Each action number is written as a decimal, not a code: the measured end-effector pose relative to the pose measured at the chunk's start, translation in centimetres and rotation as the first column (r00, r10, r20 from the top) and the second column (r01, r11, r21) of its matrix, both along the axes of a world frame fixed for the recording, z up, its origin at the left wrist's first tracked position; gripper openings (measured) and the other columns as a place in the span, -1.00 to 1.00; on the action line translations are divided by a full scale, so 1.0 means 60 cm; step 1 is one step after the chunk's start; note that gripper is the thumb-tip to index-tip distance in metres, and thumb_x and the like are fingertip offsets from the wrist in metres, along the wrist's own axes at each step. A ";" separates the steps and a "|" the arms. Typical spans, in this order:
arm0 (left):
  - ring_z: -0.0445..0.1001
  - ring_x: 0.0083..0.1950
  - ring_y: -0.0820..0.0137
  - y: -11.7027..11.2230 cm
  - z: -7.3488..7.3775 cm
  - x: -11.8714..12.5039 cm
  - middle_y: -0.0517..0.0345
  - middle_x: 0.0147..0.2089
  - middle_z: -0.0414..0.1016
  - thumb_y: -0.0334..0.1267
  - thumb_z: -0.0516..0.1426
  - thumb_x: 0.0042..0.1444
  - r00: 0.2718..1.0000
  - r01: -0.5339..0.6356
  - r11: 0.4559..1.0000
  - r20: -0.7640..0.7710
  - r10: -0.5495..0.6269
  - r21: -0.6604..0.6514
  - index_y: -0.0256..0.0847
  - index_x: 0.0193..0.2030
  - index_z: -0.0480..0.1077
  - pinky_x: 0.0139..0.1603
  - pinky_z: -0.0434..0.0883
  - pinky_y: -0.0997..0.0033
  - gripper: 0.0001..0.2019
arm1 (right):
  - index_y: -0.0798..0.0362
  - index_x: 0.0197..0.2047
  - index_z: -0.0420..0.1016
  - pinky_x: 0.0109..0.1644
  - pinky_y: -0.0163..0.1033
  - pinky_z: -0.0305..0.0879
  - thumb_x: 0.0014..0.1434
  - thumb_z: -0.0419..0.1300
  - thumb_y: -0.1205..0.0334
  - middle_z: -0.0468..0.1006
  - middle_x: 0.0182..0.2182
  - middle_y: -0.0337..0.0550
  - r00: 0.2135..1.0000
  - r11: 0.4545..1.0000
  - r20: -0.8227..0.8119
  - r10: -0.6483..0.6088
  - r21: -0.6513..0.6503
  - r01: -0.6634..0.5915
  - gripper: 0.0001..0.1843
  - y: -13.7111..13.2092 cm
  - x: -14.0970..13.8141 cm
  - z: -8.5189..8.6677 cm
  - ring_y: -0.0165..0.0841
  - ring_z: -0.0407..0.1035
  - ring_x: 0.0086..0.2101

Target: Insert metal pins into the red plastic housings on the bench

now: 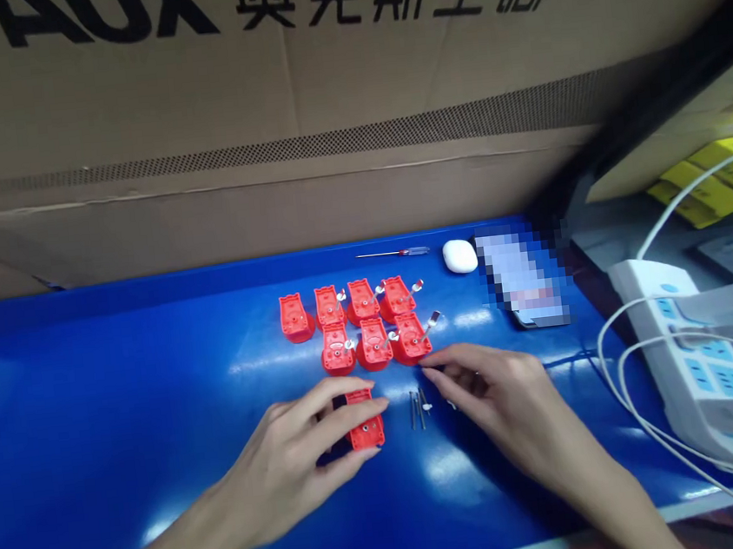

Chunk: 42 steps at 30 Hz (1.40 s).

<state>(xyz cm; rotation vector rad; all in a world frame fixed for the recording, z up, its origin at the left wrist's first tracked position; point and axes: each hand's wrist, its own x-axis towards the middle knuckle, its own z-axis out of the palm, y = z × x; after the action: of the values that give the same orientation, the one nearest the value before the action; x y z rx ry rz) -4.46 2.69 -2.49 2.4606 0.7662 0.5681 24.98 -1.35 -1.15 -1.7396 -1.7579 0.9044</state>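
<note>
- Your left hand point(287, 457) is closed around a red plastic housing point(366, 432), with the fingers across its top and the thumb along its lower edge; the housing sits in that grip, its flat face upward.
- Your right hand point(490, 392) hovers just right of that grip, fingers curled and close together. Whether they pinch anything small, you cannot tell from this view.
- Between your two hands, on the blue workbench point(92, 408), lie several thin metal pins point(416, 409), just below your right fingertips.
- Just ahead of both grips stand seven more red housings point(374, 343), in a back row of four and a front row of three. Most carry a small metal clip point(432, 320) on the right side; the nearest housings sit almost at your right fingertips.
- Beyond those housings lies a red-handled screwdriver point(397, 253), with a white rounded case point(460, 256) to its right.
- Further right of your right hand, a pixelated flat object point(521, 280) lies on the bench.
- Well right of your grip sits a white power strip point(680, 337) with white cables point(625, 369) looping from it.
- Furthest ahead, a printed cardboard box point(255, 85) stands behind the bench.
</note>
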 end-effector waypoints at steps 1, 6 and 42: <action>0.69 -0.07 0.44 0.001 -0.001 0.000 0.02 0.38 0.52 -0.23 0.24 0.49 1.000 0.001 1.000 0.004 -0.001 0.004 0.02 0.41 0.45 -0.11 0.60 0.43 -0.60 | -0.02 0.02 0.68 -0.14 -0.15 0.42 0.55 0.21 0.06 0.73 -0.16 -0.11 1.000 1.000 0.005 0.012 0.014 -0.012 -0.74 -0.002 -0.001 -0.002 -0.23 0.58 -0.27; 0.67 -0.15 0.47 0.003 -0.002 0.003 0.01 0.35 0.54 -0.22 0.24 0.49 0.999 0.005 1.000 0.033 -0.006 0.020 0.00 0.39 0.46 -0.15 0.61 0.45 -0.62 | -0.07 0.02 0.67 -0.07 -0.14 0.44 0.57 0.17 0.12 0.71 -0.10 -0.13 0.998 0.997 0.014 0.063 0.052 -0.064 -0.78 -0.013 -0.002 0.000 -0.20 0.60 -0.17; 0.70 0.08 0.33 -0.003 -0.010 -0.005 -0.01 0.42 0.50 -0.19 0.24 0.49 1.000 0.008 1.000 -0.007 -0.008 0.011 0.04 0.46 0.39 -0.06 0.66 0.38 -0.55 | -0.17 0.28 0.56 -0.04 -0.17 0.48 0.59 0.15 0.01 0.59 -0.11 -0.17 0.998 0.999 -0.069 -0.009 -0.035 0.006 -0.68 -0.067 0.004 -0.022 -0.28 0.55 -0.19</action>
<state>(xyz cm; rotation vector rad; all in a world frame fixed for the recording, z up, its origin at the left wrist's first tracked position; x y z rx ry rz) -4.76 2.49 -3.06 2.4761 0.7578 0.5622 25.22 -5.38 -2.50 -1.7151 -1.7000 0.9853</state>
